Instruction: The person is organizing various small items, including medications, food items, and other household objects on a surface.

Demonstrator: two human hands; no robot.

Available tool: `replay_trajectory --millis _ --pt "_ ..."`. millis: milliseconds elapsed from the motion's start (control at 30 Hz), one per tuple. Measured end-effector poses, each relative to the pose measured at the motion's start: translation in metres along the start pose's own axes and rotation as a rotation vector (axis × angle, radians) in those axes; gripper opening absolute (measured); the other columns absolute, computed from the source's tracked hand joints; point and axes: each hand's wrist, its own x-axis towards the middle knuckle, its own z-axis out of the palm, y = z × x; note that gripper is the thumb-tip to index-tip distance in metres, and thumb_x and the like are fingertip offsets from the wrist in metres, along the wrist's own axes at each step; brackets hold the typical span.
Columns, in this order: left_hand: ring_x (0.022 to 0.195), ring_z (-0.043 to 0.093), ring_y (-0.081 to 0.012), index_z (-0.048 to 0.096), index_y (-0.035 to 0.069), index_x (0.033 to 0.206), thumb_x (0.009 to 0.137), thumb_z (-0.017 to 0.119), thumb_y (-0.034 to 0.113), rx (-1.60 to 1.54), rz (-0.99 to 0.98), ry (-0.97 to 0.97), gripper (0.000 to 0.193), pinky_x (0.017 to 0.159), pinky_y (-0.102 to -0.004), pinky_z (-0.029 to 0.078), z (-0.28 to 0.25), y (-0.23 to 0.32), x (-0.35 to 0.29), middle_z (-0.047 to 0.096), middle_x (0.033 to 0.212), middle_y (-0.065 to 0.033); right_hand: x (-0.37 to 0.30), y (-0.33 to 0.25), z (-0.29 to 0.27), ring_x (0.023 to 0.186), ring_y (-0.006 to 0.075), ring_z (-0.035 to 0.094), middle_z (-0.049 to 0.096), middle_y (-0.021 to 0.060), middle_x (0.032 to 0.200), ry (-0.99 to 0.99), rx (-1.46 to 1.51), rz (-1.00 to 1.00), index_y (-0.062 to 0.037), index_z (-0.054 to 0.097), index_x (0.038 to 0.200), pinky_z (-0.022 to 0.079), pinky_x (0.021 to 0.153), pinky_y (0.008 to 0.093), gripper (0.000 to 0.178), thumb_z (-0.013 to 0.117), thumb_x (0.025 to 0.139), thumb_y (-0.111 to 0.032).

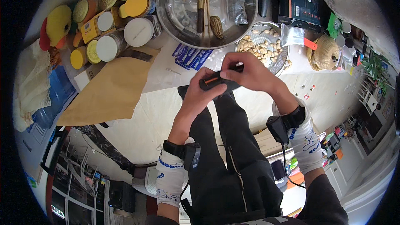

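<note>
Both my hands are closed on a small black object with an orange strip (211, 81), held in front of the table's near edge. My left hand (196, 96) grips it from the left, thumb along its lower side. My right hand (252, 73) pinches its right end, fingers bent over the top; that end is partly covered, and I cannot make out its exact kind. Just beyond lie several blue-and-white packets (189, 57). A metal strainer (284, 54) of pale shelled-looking nuts (260, 50) sits behind my right hand.
A big steel basin (163, 27) holds clear bags, sticks and a brown patterned piece (216, 27). Several lidded jars (138, 32) and a yellow plush toy (58, 21) crowd the left. Brown paper (110, 89) overhangs the table edge. A woven lidded basket (324, 53) stands right.
</note>
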Motion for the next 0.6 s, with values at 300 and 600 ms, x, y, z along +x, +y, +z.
replay_trajectory --millis 300,600 --pt "0.080 0.059 -0.0083 0.065 -0.003 0.097 0.081 0.078 0.014 0.249 0.225 0.314 0.027 0.074 -0.0229 0.047 0.014 0.046 0.048 0.067 0.085 -0.0038 0.071 -0.050 -0.045 0.066 0.0173 0.059 0.063 0.0098 0.072 -0.018 -0.430 -0.249 0.0005 0.063 0.086 0.048 0.063 0.0328 0.014 0.073 0.078 -0.005" --pt "0.072 0.059 -0.0105 0.061 -0.002 0.082 0.076 0.081 0.013 0.281 0.453 0.629 0.026 0.066 -0.0257 0.046 0.034 0.083 0.110 0.067 0.079 -0.0067 0.103 -0.039 -0.076 0.094 0.0346 0.071 0.072 0.0184 0.095 0.635 -0.350 -0.443 -0.0028 0.069 0.106 0.054 0.084 0.0386 0.030 0.064 0.077 -0.011"
